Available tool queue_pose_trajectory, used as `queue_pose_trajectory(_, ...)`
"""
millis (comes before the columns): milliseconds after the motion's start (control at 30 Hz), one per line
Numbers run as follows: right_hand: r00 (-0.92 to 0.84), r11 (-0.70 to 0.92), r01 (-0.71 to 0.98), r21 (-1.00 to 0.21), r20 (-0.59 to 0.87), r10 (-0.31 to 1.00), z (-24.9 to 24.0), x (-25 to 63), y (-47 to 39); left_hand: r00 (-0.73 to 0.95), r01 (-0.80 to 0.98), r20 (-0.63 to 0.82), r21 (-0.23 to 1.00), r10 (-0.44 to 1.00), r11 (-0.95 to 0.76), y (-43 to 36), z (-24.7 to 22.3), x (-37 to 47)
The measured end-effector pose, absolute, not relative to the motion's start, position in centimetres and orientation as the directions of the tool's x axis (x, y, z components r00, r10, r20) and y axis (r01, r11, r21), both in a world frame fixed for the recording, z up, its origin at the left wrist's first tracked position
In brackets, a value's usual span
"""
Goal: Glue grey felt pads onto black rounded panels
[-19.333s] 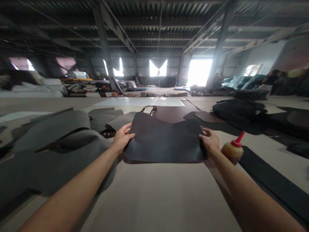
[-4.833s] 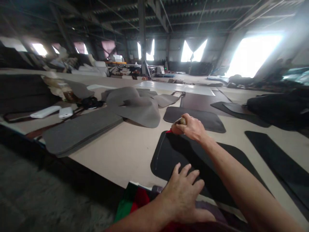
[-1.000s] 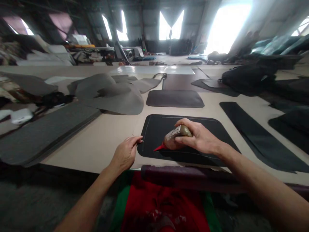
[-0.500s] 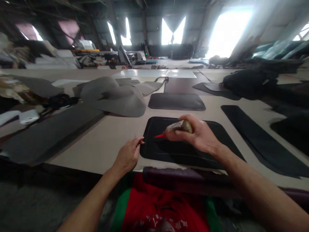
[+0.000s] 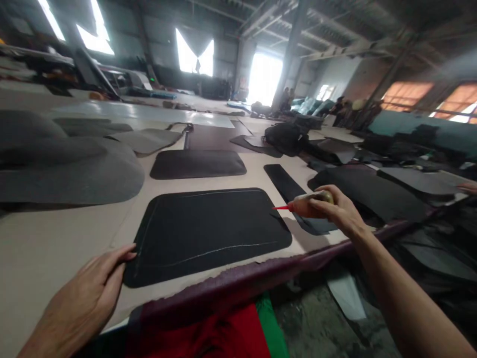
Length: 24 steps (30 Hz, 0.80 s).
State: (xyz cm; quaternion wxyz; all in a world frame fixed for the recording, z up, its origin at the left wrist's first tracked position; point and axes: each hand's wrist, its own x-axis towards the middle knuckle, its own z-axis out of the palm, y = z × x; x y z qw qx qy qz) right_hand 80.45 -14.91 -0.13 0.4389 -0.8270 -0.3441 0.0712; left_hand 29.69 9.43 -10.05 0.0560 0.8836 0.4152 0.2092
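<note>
Black round-cornered sheet [image 5: 208, 228], frame centre. Left hand [image 5: 91, 283] at its left edge, apparently steadying; pinch or press unclear. Right hand [image 5: 338, 210]: grip wrapped round brownish red-nozzled bottle [image 5: 304, 205], angled presumably for aim.

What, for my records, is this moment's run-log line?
left hand: at left edge of black panel | right hand: holding bottle, red nozzle near panel's right edge | panel: pale lines along left, near, far sides
</note>
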Motion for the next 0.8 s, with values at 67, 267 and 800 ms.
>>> queue_pose_trajectory(67, 0.738, -0.395, 0.503, -0.769, 0.144, 0.66, -0.5, 80.4, -16.5, 0.566, 0.711, 0.323, 0.275, 0.759, -0.647, 9.8, -10.6, 29.4)
queue_pose_trajectory(267, 0.72, -0.439, 0.564, -0.699, 0.157, 0.676, -1.5, 80.2, -17.7, 0.619, 0.69, 0.342, 0.193, 0.707, -0.697, 10.3, -11.2, 29.0)
queue_pose_trajectory(800, 0.608, -0.478, 0.788, -0.388, 0.365, 0.705, -0.9, 80.3, -7.8, 0.62, 0.706, 0.374, 0.117, 0.689, -0.699, 10.3, -10.8, 29.0)
